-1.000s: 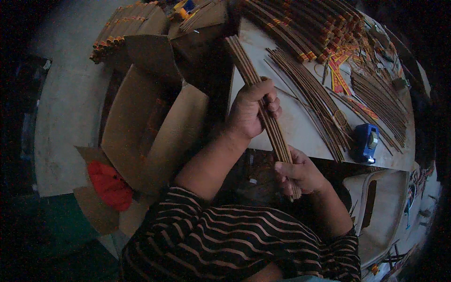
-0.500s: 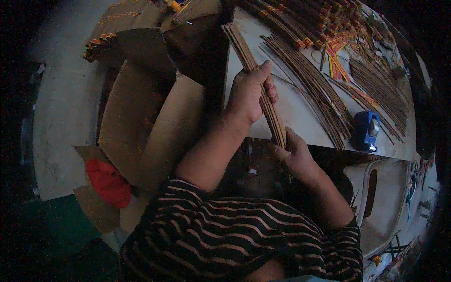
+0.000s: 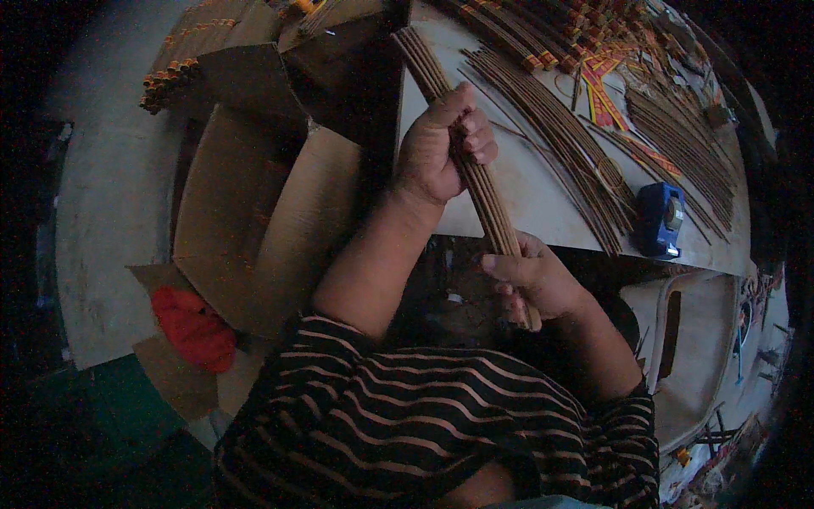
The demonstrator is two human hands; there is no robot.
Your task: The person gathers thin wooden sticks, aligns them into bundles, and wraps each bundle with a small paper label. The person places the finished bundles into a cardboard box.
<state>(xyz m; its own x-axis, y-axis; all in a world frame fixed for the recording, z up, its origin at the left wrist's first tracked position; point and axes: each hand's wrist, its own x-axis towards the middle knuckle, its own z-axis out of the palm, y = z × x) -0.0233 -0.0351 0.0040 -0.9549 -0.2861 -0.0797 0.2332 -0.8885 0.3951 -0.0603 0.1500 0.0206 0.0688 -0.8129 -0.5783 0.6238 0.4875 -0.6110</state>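
Note:
A slanted bundle of thin brown incense sticks (image 3: 490,204) spans both my hands, its far end above the white table. My left hand (image 3: 445,144) wraps round its upper half, fingers closed. Lower down, my right hand (image 3: 538,276) grips it near the bottom end, thumb across the front; the end pokes out below the fingers. Beside the bundle, more loose incense sticks (image 3: 551,140) lie in a long pile on the table. A blue tape dispenser (image 3: 661,220) stands by the table's near edge, right of that pile.
Red-and-yellow paper strips (image 3: 600,102) and wrapped stick bundles (image 3: 509,38) lie farther back. An open cardboard box (image 3: 242,187) is at my left, with a red cloth (image 3: 193,329) near it and more wrapped bundles (image 3: 182,55) beyond. A pale chair (image 3: 708,339) stands at right.
The bundle now reaches farther down, its lower end showing below my right hand. My left hand has risen slightly, its fingers wrapped tighter; my right fingers have shifted round the bundle.

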